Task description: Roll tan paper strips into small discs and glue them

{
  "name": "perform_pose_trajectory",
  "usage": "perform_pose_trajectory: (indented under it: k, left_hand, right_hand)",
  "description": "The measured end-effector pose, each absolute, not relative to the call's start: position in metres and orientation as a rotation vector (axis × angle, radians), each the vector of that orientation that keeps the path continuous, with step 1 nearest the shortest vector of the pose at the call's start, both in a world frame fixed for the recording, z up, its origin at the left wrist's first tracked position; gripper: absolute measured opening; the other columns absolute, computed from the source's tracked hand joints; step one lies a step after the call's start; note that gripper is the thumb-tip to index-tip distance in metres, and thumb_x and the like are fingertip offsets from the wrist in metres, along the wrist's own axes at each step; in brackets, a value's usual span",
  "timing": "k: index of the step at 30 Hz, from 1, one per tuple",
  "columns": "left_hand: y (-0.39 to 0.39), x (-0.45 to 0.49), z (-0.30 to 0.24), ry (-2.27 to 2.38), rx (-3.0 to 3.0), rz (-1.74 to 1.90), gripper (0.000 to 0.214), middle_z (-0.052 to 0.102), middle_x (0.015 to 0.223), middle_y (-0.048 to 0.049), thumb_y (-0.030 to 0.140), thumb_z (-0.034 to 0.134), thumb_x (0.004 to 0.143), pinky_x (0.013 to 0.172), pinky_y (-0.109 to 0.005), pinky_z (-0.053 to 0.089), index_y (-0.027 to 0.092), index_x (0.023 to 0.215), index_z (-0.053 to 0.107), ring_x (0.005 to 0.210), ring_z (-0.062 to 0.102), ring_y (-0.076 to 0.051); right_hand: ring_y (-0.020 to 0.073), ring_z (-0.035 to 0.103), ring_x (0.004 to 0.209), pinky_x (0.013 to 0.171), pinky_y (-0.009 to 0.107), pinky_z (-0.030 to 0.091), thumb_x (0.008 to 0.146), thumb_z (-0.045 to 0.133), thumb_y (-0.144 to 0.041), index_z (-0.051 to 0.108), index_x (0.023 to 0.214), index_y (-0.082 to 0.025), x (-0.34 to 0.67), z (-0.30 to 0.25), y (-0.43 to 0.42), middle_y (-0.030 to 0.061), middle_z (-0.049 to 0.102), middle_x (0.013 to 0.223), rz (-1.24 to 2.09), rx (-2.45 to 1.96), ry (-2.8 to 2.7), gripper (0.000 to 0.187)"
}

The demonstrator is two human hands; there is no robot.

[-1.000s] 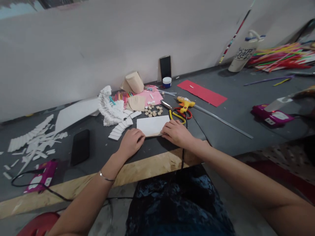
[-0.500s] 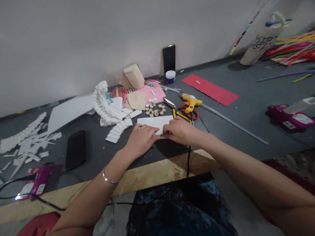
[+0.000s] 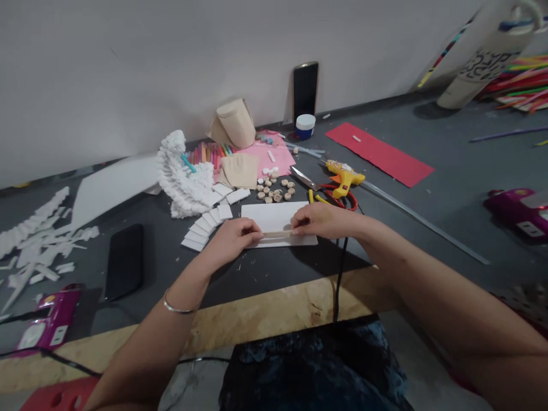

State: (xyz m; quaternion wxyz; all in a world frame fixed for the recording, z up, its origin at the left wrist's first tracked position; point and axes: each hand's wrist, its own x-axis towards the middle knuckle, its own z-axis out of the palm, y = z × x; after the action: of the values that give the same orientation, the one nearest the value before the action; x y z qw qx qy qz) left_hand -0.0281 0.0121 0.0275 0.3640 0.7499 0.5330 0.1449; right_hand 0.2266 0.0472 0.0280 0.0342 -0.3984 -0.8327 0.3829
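Observation:
A thin beige strip (image 3: 276, 234), apparently paper, runs between my two hands across a white rectangular card (image 3: 274, 213). My left hand (image 3: 233, 240) pinches the strip's left end between thumb and fingers. At the other end my right hand (image 3: 319, 221) pinches it too, with the fingers curled down. Both hands hover over or rest on the card; contact is hard to make out. Just beyond the card lie several small beige coils (image 3: 276, 194). Red-handled scissors (image 3: 306, 178) and yellow-handled pliers or cutters (image 3: 319, 198), partly hidden, lie behind my right hand.
A yellow glue gun (image 3: 345, 178) sits right of the scissors, near a long clear stick (image 3: 423, 221). White tiles (image 3: 205, 224), a ruffled white piece (image 3: 184, 182) and a black phone (image 3: 124, 261) lie left. Behind stand a beige roll (image 3: 236, 123), a jar (image 3: 305, 127) and another phone (image 3: 305, 91).
My hands have moved apart, my left one leftward, so the beige strip now shows stretched between them. More of the white card is visible. The whole view has shifted slightly.

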Motion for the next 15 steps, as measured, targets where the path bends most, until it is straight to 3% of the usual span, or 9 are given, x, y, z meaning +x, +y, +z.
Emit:
perform_pose_trajectory:
  k: [3, 9, 15]
  left_hand:
    - [0.0156, -0.0315, 0.0275, 1.374, 1.988, 0.376, 0.014, 0.069, 0.080, -0.0018, 0.029, 0.061, 0.079, 0.070, -0.027, 0.042, 0.019, 0.075, 0.070, 0.076, 0.060, -0.015]
    - [0.0167, -0.0345, 0.0261, 1.415, 1.935, 0.355, 0.013, 0.068, 0.071, -0.0007, 0.028, 0.061, 0.079, 0.059, -0.026, 0.040, 0.019, 0.078, 0.070, 0.065, 0.057, -0.014]
    - [0.0173, -0.0344, 0.0250, 1.373, 2.046, 0.381, 0.010, 0.066, 0.080, -0.0021, 0.022, 0.062, 0.079, 0.069, -0.028, 0.043, 0.018, 0.075, 0.070, 0.074, 0.060, -0.015]
  right_hand:
    - [0.0159, 0.060, 0.076, 0.067, 0.026, 0.040, 0.084, 0.058, -0.032, 0.072, 0.087, -0.019, 0.2257, 0.0259, 0.0489, 0.0024, 0.070, 0.084, 1.160, -1.212, -2.566, 0.019]
    - [0.0152, 0.061, 0.073, 0.065, 0.025, 0.042, 0.083, 0.061, -0.030, 0.070, 0.089, -0.021, 0.2246, 0.0222, 0.0487, 0.0013, 0.071, 0.083, 1.166, -1.256, -2.475, 0.014]
    - [0.0145, 0.060, 0.071, 0.062, 0.025, 0.040, 0.084, 0.061, -0.027, 0.072, 0.085, -0.022, 0.2246, 0.0173, 0.0479, 0.0000, 0.071, 0.080, 1.051, -1.262, -2.533, 0.012]
